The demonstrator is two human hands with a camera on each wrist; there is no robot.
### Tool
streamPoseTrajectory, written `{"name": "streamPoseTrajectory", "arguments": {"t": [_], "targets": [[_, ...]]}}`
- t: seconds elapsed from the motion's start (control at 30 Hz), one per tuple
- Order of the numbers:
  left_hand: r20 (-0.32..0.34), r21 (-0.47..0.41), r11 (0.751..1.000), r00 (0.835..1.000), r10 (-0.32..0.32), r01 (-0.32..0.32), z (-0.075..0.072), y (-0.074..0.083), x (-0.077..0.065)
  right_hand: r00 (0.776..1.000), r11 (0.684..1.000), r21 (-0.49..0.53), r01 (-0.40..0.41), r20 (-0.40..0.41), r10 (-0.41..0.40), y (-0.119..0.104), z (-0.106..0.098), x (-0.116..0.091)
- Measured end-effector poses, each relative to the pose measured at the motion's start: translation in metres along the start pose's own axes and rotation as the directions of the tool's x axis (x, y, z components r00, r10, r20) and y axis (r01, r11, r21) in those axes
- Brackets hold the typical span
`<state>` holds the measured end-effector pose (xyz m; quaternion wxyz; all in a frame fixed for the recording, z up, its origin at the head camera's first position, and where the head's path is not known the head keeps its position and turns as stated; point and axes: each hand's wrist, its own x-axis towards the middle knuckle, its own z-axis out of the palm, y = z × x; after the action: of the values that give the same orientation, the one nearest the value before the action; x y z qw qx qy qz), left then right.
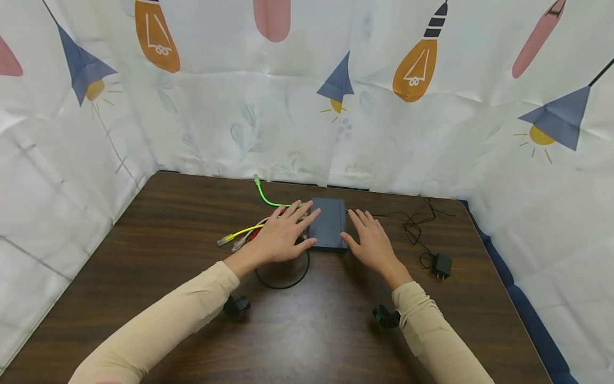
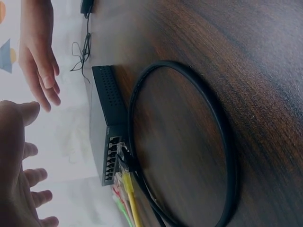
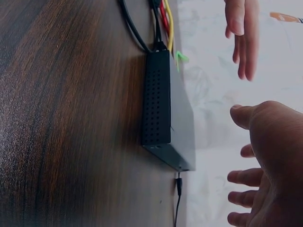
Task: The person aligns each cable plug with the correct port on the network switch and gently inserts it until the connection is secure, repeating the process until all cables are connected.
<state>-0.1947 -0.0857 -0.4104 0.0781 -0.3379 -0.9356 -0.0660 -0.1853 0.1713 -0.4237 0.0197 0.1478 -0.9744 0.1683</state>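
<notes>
A dark grey network switch (image 1: 328,224) lies flat on the brown table. Several network cables enter its left side: a yellow cable (image 1: 247,231), a green cable (image 1: 271,201), a black cable (image 1: 283,287) looping toward the front, plus red and whitish ones partly hidden. The row of ports (image 2: 111,161) shows in the left wrist view. Above the cables and the switch's left edge is my left hand (image 1: 283,234), fingers spread, holding nothing. My right hand (image 1: 371,242) hovers by the switch's right edge, also spread and holding nothing. A thin power plug (image 3: 179,186) sits in the switch's right side.
A black power adapter (image 1: 441,265) with its tangled thin cord (image 1: 416,226) lies on the right of the table (image 1: 307,341). A white patterned curtain (image 1: 216,117) stands behind the table and at its sides. Loose cable ends point left.
</notes>
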Motion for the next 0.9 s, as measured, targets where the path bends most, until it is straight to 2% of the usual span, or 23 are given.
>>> {"name": "streamPoseTrajectory", "arguments": {"t": [0.27, 0.9], "targets": [[0.038, -0.017, 1.000, 0.999, -0.014, 0.015, 0.004, 0.002, 0.002, 1.000, 1.000, -0.001, -0.014, 0.006, 0.014, 0.004, 0.002, 0.000], [0.050, -0.011, 1.000, 0.999, -0.005, 0.005, 0.012, 0.002, 0.008, 0.999, 0.999, 0.004, -0.039, 0.023, 0.039, 0.011, 0.005, 0.001]]}}
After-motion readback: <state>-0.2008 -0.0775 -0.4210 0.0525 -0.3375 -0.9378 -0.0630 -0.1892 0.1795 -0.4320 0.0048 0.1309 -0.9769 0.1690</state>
